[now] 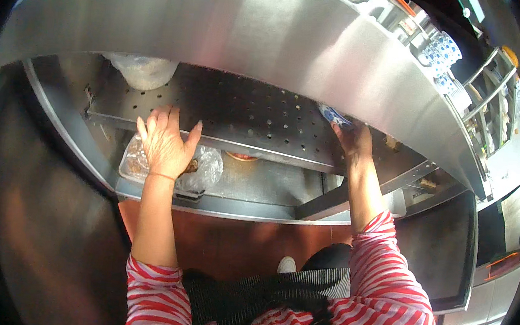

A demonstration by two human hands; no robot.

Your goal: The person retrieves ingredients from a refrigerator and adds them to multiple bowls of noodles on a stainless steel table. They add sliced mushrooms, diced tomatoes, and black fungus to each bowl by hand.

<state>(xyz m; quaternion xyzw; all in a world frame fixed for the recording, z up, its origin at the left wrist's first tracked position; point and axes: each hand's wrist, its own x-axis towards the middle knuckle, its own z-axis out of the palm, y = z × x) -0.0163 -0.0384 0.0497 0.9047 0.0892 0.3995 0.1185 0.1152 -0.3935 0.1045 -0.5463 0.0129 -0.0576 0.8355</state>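
Observation:
Inside an open steel cabinet runs a dark perforated metal shelf (245, 115). My left hand (169, 142) lies over its front edge with the fingers spread and nothing in them. Farther right, my right hand (356, 140) reaches in under the counter, its fingers closed on a blue-and-white patterned dish (333, 115). The counter front hides part of that dish, so its full shape cannot be made out. At the back left of the shelf sits a pale, rounded plastic-wrapped bundle (143, 72).
Below the shelf stand a clear plastic tub (130, 166) and a crumpled clear bag (210, 167). Cabinet doors hang open on the left (52, 206) and right (434, 258). Blue-and-white cups (440, 51) and a metal rack (490, 90) stand on the steel counter (222, 23).

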